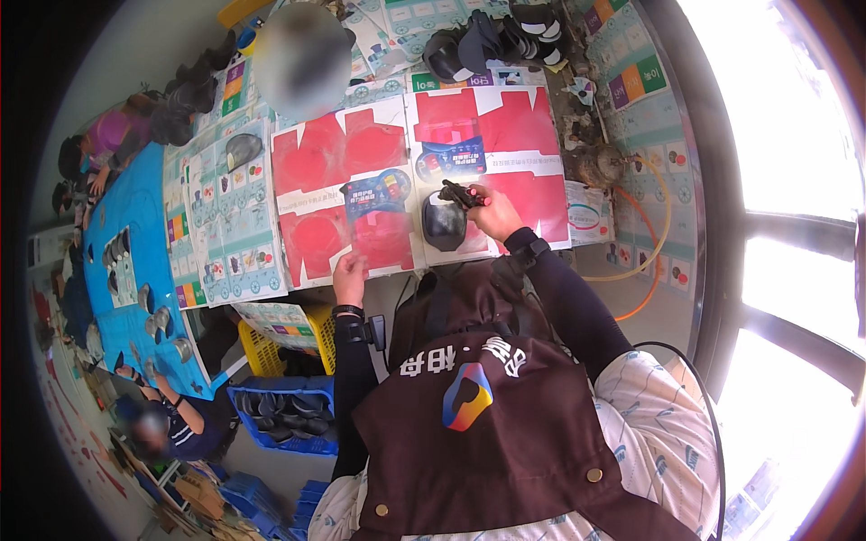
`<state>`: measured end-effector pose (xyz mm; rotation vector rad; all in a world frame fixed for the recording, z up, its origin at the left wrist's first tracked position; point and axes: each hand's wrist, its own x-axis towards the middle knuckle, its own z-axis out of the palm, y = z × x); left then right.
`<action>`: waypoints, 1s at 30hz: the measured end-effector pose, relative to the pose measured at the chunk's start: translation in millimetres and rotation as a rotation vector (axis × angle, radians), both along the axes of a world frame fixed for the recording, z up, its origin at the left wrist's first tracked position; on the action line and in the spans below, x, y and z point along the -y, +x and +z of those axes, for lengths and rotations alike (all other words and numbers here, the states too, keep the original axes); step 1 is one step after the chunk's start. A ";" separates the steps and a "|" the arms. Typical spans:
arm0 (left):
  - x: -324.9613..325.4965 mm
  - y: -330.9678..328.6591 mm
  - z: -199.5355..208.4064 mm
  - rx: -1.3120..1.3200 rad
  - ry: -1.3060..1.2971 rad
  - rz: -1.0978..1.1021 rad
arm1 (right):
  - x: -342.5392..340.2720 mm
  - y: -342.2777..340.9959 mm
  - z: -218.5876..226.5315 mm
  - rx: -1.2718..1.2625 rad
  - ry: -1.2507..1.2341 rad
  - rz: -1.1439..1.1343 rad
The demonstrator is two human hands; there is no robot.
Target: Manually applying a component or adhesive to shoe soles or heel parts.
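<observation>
My right hand [494, 215] is closed around a small black tool [460, 194] with pinkish-red parts; its exact kind is hard to make out. Just below the tool lies a dark, shiny, curved shell-like piece [444, 225], on the red-and-white printed cardboard [532, 194] that covers the table. To the left, my left hand [350, 278] rests at the front edge of the cardboard with its fingers loosely extended. No object shows in that hand.
Dark curved pieces [478, 47] are heaped at the table's far side. Yellow [666, 225] and orange [651, 270] hoses loop at the right. A blue crate [287, 410] of dark pieces and a yellow basket [262, 347] stand lower left. Other people work around a blue table [135, 225].
</observation>
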<state>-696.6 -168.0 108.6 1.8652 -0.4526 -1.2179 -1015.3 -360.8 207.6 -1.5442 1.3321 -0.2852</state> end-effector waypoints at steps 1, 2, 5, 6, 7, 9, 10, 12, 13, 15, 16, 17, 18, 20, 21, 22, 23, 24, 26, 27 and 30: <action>-1.3 -0.4 -0.8 -0.031 0.032 0.015 | -0.5 0.9 -0.4 -0.002 0.000 0.004; -2.3 -1.1 -1.0 -0.001 -0.002 0.001 | -1.1 1.9 -0.4 0.078 -0.002 -0.002; -3.1 -2.6 0.5 -0.013 0.001 0.005 | -2.1 3.6 3.0 0.129 0.008 0.032; -2.8 -2.7 1.3 -0.009 -0.004 0.007 | -1.6 3.1 5.2 0.095 0.028 0.064; -2.6 -2.9 1.8 -0.033 0.000 0.024 | -1.0 2.3 7.7 0.095 0.019 0.069; -1.8 -2.1 2.5 -0.013 -0.018 0.026 | 0.9 -0.8 12.6 0.078 0.112 0.157; -1.5 -1.6 2.4 -0.062 0.001 0.062 | 1.8 -2.9 14.7 0.072 0.107 0.158; -1.4 -0.2 2.4 -0.021 -0.029 0.035 | 3.1 -7.2 16.9 0.036 0.259 0.255; -0.9 0.0 2.3 -0.043 -0.004 0.058 | 2.6 -7.9 16.6 0.035 0.260 0.255; 0.7 0.0 2.2 -0.028 -0.028 0.054 | 2.1 -10.0 14.7 0.083 0.059 0.189; 2.2 -0.3 2.4 -0.064 -0.012 0.095 | 1.9 -10.7 13.3 0.094 0.049 0.180; 4.3 -1.0 2.8 -0.031 -0.023 0.080 | 2.7 -11.0 12.0 0.107 0.122 0.157; 7.5 -2.0 3.1 -0.013 -0.024 0.062 | 3.1 -11.4 11.1 0.113 0.210 0.131; 15.6 -3.5 3.7 0.005 -0.022 0.043 | 3.9 -12.7 10.7 0.057 0.199 0.246; 21.7 -5.0 3.0 0.041 -0.042 -0.014 | 3.4 -13.5 11.1 -0.021 0.187 0.335; 28.5 -6.4 1.7 0.076 -0.021 -0.053 | 4.0 -14.6 12.0 -0.010 0.203 0.358; 35.7 -9.3 -0.9 0.071 -0.065 -0.068 | 1.8 -15.1 13.1 0.037 0.100 0.248; 43.1 -13.0 -4.4 0.073 -0.053 -0.062 | -0.6 -15.6 14.3 0.068 0.034 0.147; 56.2 -19.3 -11.9 0.077 -0.036 -0.055 | -0.4 -18.3 17.4 0.060 0.075 0.233; 63.8 -22.8 -16.6 0.092 -0.022 -0.120 | -0.6 -19.2 18.6 0.053 0.120 0.301; 82.9 -31.7 -29.7 0.159 -0.011 -0.249 | -5.0 -22.6 20.2 -0.021 -0.037 0.223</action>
